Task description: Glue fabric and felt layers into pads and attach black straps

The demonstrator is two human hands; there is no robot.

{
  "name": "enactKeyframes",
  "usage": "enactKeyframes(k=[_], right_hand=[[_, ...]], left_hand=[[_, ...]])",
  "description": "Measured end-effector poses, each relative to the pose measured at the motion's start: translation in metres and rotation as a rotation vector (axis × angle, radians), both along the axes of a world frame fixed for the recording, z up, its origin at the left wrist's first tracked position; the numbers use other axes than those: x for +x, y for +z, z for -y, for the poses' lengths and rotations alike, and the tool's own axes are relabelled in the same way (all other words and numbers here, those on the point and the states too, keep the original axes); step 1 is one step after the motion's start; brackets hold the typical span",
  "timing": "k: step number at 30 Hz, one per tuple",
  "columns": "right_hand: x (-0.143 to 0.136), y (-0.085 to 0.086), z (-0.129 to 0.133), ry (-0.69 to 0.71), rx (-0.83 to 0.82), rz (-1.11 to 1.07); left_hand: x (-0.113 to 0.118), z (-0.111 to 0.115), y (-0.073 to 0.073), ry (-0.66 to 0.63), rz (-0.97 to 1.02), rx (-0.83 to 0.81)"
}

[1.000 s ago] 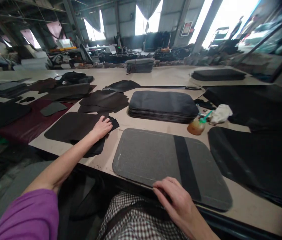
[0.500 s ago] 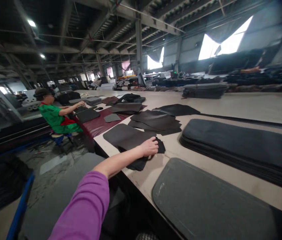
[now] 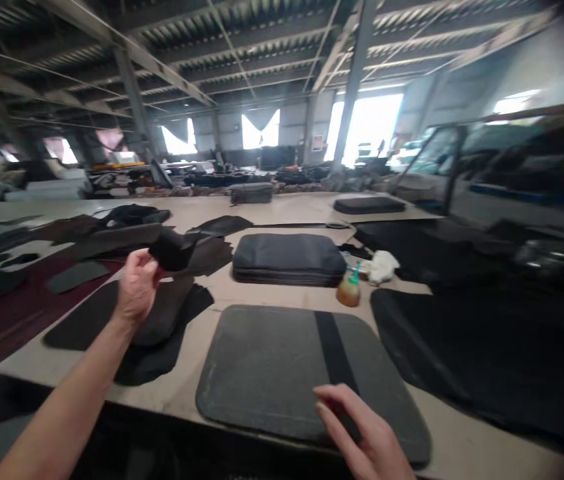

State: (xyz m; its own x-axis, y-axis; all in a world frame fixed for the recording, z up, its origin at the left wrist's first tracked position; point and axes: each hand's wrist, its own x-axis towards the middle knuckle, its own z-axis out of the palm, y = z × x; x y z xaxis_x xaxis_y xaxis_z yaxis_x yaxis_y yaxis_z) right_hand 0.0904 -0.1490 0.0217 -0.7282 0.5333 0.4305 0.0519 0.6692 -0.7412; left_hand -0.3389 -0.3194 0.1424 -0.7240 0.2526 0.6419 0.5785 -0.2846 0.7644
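Observation:
My left hand [image 3: 137, 283] is raised over the left part of the table, its fingers pinched on a small piece of black material [image 3: 175, 250], perhaps fabric or leather. Beneath it lie a dark rounded sheet [image 3: 79, 313] and a black cut piece [image 3: 157, 363]. My right hand [image 3: 362, 430] hovers at the near edge of a dark grey rounded panel [image 3: 262, 367]; thumb and fingers are apart, with nothing between them that I can see. A black strip [image 3: 335, 350] lies across that panel, partly behind the right hand.
Behind the panel sits a stack of black rounded pieces [image 3: 287, 257]. Next to it stand a bottle of amber liquid with a green nozzle [image 3: 349, 290] and a crumpled white cloth [image 3: 382, 267]. Black sheeting [image 3: 467, 360] covers the right side. Loose dark pieces [image 3: 212, 257] lie farther left.
My view has swung right, so the co-worker in green is out of sight. My left hand has lifted the black piece off the table. My right hand has come into view.

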Motion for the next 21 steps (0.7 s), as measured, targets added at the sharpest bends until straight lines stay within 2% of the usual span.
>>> enactKeyframes(k=[2, 5, 7, 9, 11, 14, 16, 19, 21], right_hand=[[-0.004, 0.016, -0.002, -0.072, -0.065, -0.053], [-0.008, 0.032, -0.011, -0.162, -0.206, -0.169], [-0.009, 0.038, -0.017, -0.193, -0.31, -0.248], [-0.01, 0.042, -0.018, -0.152, -0.376, -0.29], [-0.01, 0.047, -0.013, -0.033, -0.404, -0.294], [-0.01, 0.055, 0.002, 0.203, -0.435, -0.3], [-0.011, 0.058, 0.012, 0.294, -0.46, -0.32], [-0.014, 0.055, 0.021, 0.256, -0.496, -0.337], [-0.018, 0.049, 0.025, 0.201, -0.546, -0.352]], left_hand=[[0.033, 0.004, 0.003, -0.164, 0.186, 0.075], [0.085, 0.013, 0.002, -0.278, 0.235, 0.026], [0.117, 0.015, -0.003, -0.474, 0.196, -0.003], [0.149, 0.01, -0.01, -0.727, 0.164, -0.025], [0.181, -0.001, -0.02, -0.851, 0.256, -0.092], [0.226, -0.022, -0.039, -0.809, 0.53, -0.243], [0.251, -0.035, -0.052, -0.791, 0.649, -0.305], [0.275, -0.046, -0.07, -0.794, 0.765, -0.347], [0.283, -0.05, -0.079, -0.808, 0.843, -0.311]])
